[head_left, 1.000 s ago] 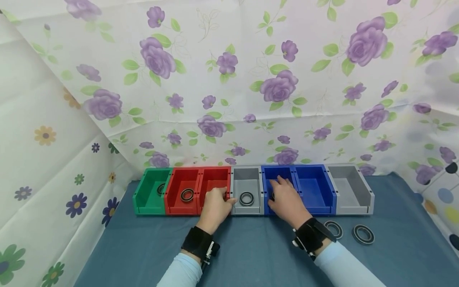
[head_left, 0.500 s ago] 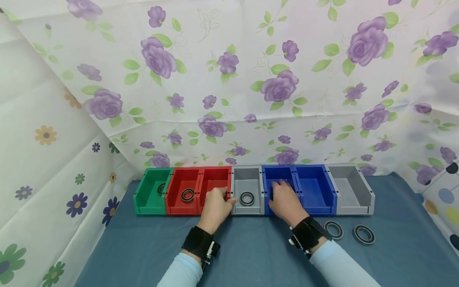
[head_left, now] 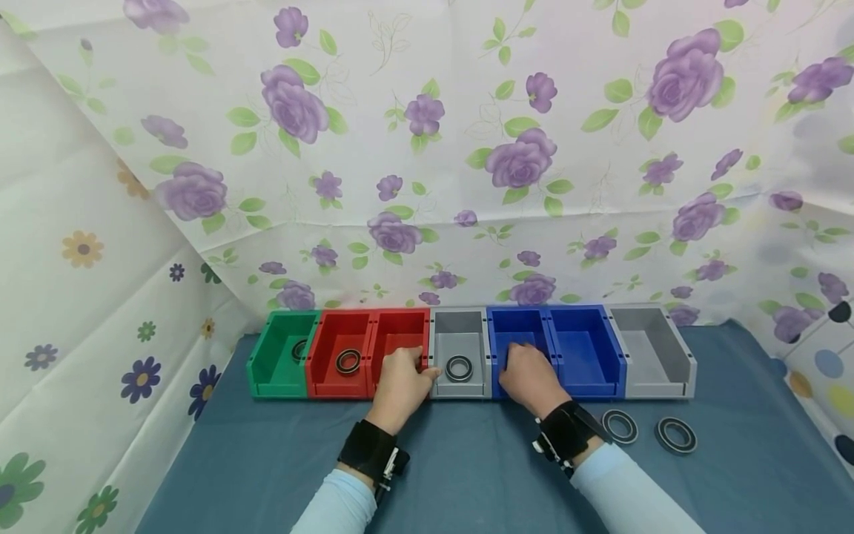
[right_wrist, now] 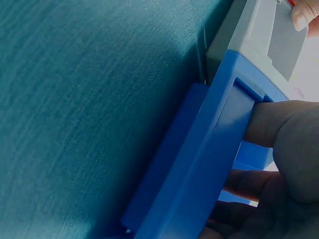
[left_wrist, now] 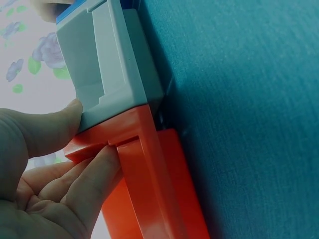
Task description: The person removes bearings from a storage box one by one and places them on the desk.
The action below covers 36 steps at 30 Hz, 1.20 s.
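My left hand (head_left: 402,382) pinches the wall between the right-hand red bin (head_left: 399,326) and the middle grey bin (head_left: 460,325). In the left wrist view its thumb lies on the grey side and its fingers reach inside the red bin (left_wrist: 144,184). A dark-rimmed ring (head_left: 459,368) lies in that grey bin. My right hand (head_left: 531,380) is down inside the left-hand blue bin (head_left: 519,322), fingers bent. In the right wrist view its thumb and fingers reach over the front of the blue bin (right_wrist: 199,149); their tips and anything between them are hidden.
Rings also lie in the green bin (head_left: 280,356) and the left-hand red bin (head_left: 343,326). To the right stand another blue bin (head_left: 583,348) and a grey bin (head_left: 650,348). Two rings, one (head_left: 620,427) nearer my right wrist and one (head_left: 676,435) farther right, lie on the cloth.
My right hand has shifted slightly left and lower in the blue bin, its fingers drawing in from a spread pose. A dark piece glimpsed beside them is now hidden. My left hand has not moved.
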Each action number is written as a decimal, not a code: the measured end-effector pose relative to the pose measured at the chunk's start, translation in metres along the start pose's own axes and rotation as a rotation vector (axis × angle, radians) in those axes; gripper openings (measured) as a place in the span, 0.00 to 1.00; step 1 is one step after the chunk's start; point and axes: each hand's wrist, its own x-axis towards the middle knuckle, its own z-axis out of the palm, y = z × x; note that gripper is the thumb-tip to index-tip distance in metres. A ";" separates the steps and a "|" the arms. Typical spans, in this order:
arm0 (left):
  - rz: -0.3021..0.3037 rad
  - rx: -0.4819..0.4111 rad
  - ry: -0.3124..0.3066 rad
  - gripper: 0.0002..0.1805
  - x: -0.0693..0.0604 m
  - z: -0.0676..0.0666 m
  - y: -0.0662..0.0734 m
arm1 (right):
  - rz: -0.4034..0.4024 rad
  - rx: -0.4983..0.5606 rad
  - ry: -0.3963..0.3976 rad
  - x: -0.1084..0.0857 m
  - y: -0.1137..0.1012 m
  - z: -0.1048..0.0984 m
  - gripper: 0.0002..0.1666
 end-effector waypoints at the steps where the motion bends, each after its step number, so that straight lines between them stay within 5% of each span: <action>1: 0.001 0.000 0.002 0.26 0.000 0.000 0.000 | 0.004 -0.001 0.000 0.000 -0.001 0.000 0.28; 25: 0.023 0.003 0.017 0.19 0.000 0.000 -0.001 | 0.021 -0.019 0.055 0.005 -0.004 0.002 0.09; 36: 0.020 -0.012 0.004 0.21 0.000 -0.001 0.000 | -0.092 -0.131 0.170 0.000 -0.005 0.004 0.14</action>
